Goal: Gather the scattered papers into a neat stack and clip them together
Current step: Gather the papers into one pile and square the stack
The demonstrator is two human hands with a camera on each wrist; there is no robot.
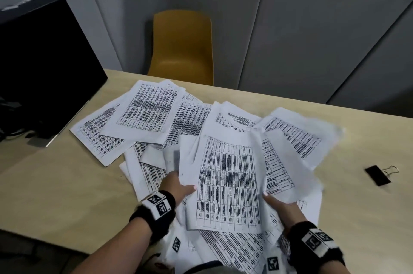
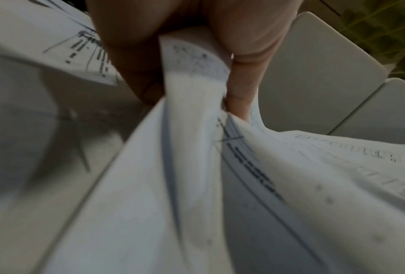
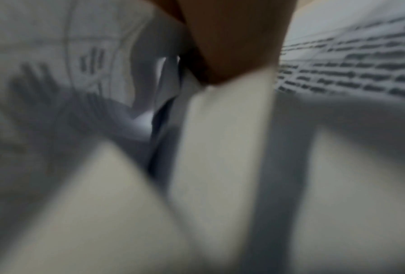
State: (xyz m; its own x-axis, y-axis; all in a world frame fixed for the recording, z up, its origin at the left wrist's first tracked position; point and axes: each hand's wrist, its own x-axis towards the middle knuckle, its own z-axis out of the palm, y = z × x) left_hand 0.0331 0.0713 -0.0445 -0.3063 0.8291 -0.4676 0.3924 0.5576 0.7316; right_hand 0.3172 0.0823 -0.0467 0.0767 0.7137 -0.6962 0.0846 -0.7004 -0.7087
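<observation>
Several white printed sheets lie fanned across the beige table (image 1: 67, 184). A loose bundle of papers (image 1: 228, 184) is raised between both hands near the front edge. My left hand (image 1: 178, 186) grips the bundle's left edge, thumb on top; in the left wrist view its fingers (image 2: 243, 55) pinch a folded wad of papers (image 2: 191, 77). My right hand (image 1: 279, 204) holds the bundle's right edge, thumb over the top sheet; the right wrist view is blurred, with papers (image 3: 360, 61) around the hand (image 3: 234, 46). More scattered papers (image 1: 147, 112) lie at the far left. A black binder clip (image 1: 378, 175) sits to the right.
A black box (image 1: 40, 61) stands at the table's left end with cables beside it. A yellow chair (image 1: 182, 45) faces me behind the far edge. Grey wall panels rise behind. Bare tabletop shows at the left front and far right.
</observation>
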